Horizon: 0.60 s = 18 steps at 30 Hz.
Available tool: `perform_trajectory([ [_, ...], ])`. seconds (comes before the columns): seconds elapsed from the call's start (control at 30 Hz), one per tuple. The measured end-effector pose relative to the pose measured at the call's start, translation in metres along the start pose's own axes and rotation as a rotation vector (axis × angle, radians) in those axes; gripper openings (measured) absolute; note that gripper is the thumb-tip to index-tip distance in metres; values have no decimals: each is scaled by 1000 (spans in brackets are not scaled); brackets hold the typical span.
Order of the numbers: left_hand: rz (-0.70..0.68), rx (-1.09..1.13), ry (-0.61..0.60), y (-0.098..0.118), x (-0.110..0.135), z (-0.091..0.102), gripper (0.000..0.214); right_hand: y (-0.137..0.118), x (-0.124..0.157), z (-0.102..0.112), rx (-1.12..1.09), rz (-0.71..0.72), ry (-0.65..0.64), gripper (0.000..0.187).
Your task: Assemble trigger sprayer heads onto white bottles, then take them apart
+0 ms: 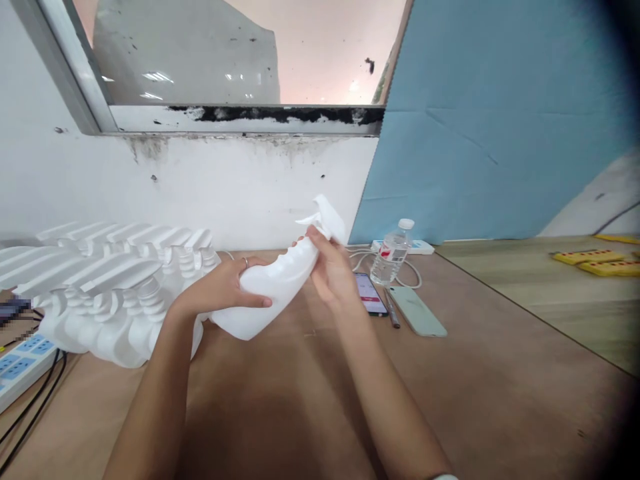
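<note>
Tilted across the middle of the view is a glossy white hollow-looking plastic piece [280, 283], wide at its lower left and narrowing upward, with a wavy notched edge. My left hand [227, 287] is closed around its wide end, thumb along the near side. My right hand [333, 270] grips the narrow upper end, its fingers partly hidden behind it. From that hand a thin white flap [327, 217] sticks up; whether it is cloth or part of the piece I cannot tell. Left of my hands stand several similar white plastic pieces [113, 300] in close rows, with ribbed necks and flat slanted tops.
To the right lie a lit phone [370, 293], a pen [393, 312] and a pale green phone [417, 310], near a water bottle [393, 253] and a white cable. A power strip [25, 363] with black cords sits at left. Behind the brown tabletop [280, 407] rises a wall.
</note>
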<state>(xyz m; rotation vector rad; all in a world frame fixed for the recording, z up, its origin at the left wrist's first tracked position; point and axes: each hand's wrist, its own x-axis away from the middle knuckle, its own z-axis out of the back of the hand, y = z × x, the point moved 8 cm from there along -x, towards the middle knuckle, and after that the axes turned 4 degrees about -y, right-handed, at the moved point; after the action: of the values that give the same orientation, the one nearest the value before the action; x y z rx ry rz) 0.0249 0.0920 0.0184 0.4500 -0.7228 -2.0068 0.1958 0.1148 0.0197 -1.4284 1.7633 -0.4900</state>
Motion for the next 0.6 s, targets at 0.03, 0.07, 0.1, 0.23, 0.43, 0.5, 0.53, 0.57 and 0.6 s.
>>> perform_trajectory([
  [0.03,25,-25,-1,-1,1,1,68,7,-2,5,-21,-27,42,34],
  [0.07,45,-29,-9,-2,2,1,67,13,-3,7,-40,-61,52,32],
  [0.1,62,-11,-27,-4,4,1,67,18,-5,6,-63,-97,35,29],
  [0.23,98,183,-124,-15,14,3,66,27,-5,-4,-144,-173,-126,22],
  [0.43,31,356,-162,-31,25,11,67,6,-4,-10,-26,29,-264,32],
  [0.5,21,396,-147,-30,25,13,66,-10,-4,-8,15,98,-284,31],
  [0.53,19,394,-130,-28,25,13,64,-22,-4,-4,9,146,-271,29],
  [0.57,18,375,-114,-25,23,14,62,-37,-3,1,-15,203,-243,26],
  [0.6,21,341,-107,-22,22,13,60,-56,-1,10,-53,279,-198,22],
])
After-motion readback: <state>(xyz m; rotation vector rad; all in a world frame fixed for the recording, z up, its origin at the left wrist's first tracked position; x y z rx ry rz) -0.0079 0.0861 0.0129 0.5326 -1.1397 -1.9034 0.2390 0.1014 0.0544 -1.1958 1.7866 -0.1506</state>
